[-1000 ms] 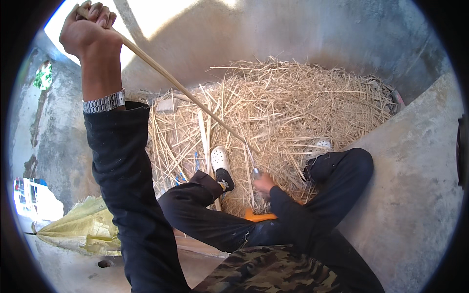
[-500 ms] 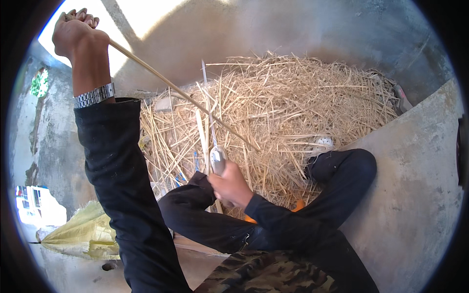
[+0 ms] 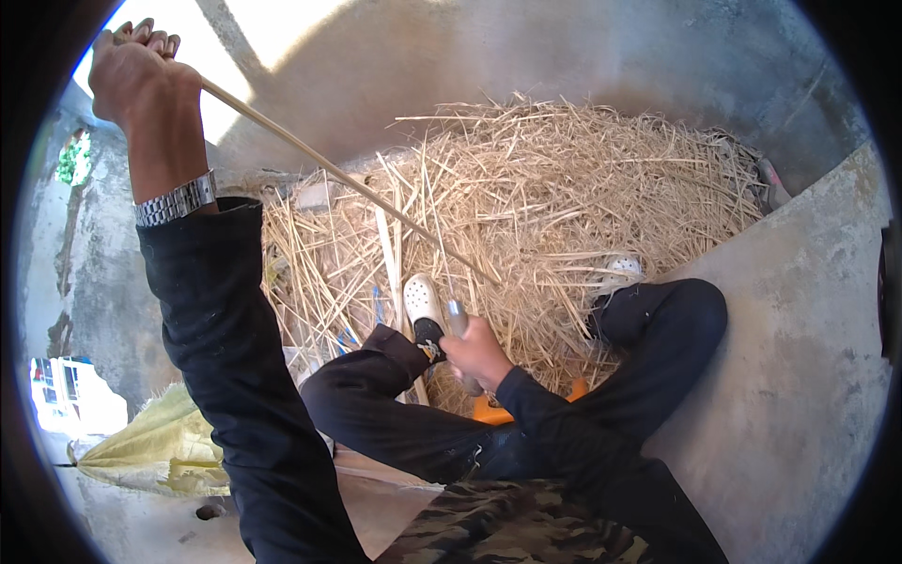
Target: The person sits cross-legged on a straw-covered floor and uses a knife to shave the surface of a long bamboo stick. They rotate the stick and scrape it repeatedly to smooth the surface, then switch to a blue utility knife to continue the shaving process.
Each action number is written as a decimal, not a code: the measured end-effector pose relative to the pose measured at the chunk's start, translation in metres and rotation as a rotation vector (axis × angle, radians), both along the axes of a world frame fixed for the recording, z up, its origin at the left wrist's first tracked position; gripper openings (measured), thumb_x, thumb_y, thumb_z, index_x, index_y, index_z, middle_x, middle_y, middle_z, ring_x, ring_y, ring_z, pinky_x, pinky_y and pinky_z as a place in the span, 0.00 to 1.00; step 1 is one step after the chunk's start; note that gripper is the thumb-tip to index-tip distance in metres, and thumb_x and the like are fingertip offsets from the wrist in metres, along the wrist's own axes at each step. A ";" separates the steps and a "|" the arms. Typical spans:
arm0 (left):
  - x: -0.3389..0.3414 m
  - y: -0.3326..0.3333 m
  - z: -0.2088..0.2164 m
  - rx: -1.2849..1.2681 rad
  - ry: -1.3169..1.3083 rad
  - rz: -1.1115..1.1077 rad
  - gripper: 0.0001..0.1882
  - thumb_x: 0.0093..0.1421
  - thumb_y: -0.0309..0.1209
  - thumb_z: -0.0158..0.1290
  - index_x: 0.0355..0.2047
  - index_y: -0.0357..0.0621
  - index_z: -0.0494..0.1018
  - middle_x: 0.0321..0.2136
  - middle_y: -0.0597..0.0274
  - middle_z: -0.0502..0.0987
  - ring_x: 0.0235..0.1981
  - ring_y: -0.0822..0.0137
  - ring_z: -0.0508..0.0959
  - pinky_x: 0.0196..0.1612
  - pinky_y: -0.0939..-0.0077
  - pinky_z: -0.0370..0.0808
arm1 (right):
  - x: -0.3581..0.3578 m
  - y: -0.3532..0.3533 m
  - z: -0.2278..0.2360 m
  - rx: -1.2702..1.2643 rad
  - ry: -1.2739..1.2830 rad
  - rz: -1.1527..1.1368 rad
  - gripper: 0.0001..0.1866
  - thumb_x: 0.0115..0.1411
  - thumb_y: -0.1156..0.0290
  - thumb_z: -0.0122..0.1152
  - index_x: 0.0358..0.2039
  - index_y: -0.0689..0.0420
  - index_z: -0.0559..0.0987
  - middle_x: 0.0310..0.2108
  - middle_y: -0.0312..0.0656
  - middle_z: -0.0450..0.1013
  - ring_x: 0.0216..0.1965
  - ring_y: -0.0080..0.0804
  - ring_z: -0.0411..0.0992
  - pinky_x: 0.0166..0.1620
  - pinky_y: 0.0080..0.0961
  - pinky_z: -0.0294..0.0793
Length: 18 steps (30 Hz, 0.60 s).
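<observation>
My left hand, raised at the upper left, is closed round one end of a long, thin, pale stick, which looks like split bamboo. The stick slopes down to the right, its far tip over a heap of straw-coloured shavings. Low in the middle, my right hand grips the handle of a knife. Its narrow blade points away from me and appears edge-on and faint, close to the stick. Whether blade and stick touch I cannot tell.
My white perforated clogs rest among the shavings, and an orange seat shows beneath me. Left of my legs lies a yellowish woven sack. Concrete walls stand behind and beside the heap. Loose strips lie near my left foot.
My right hand and the knife have moved right and slightly toward me, uncovering the left clog. My left hand has shifted slightly left, still holding the stick.
</observation>
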<state>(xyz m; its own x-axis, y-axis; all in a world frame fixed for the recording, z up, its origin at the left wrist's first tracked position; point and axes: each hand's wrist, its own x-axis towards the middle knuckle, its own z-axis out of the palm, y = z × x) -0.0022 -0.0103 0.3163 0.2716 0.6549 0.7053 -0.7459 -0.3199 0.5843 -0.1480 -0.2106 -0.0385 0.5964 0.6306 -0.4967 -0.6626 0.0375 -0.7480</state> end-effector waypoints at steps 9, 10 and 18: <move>-0.023 0.015 0.009 0.053 0.036 0.102 0.14 0.64 0.31 0.42 0.37 0.28 0.68 0.34 0.46 0.74 0.37 0.56 0.76 0.47 0.58 0.74 | 0.012 0.041 0.111 0.212 -0.676 -0.091 0.12 0.48 0.76 0.52 0.34 0.68 0.72 0.20 0.46 0.69 0.23 0.37 0.69 0.30 0.32 0.69; -0.028 0.021 0.015 0.068 0.021 0.092 0.15 0.64 0.32 0.41 0.38 0.28 0.68 0.35 0.45 0.74 0.39 0.55 0.76 0.48 0.56 0.74 | 0.005 0.041 0.079 0.195 -0.534 -0.031 0.11 0.48 0.76 0.52 0.33 0.67 0.72 0.20 0.45 0.69 0.22 0.35 0.69 0.30 0.31 0.69; -0.038 0.003 0.006 -0.033 0.040 0.044 0.15 0.64 0.34 0.42 0.37 0.31 0.68 0.31 0.52 0.72 0.28 0.64 0.71 0.41 0.65 0.72 | -0.017 0.021 0.129 0.140 -0.610 -0.073 0.12 0.48 0.76 0.53 0.35 0.66 0.73 0.20 0.47 0.70 0.23 0.38 0.71 0.29 0.32 0.69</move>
<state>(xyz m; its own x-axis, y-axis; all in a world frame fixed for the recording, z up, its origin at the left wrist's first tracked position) -0.0397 -0.0076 0.3228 0.2694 0.6894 0.6725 -0.7076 -0.3320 0.6238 -0.1646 -0.1893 0.0908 0.7901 0.6122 0.0308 -0.1104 0.1916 -0.9753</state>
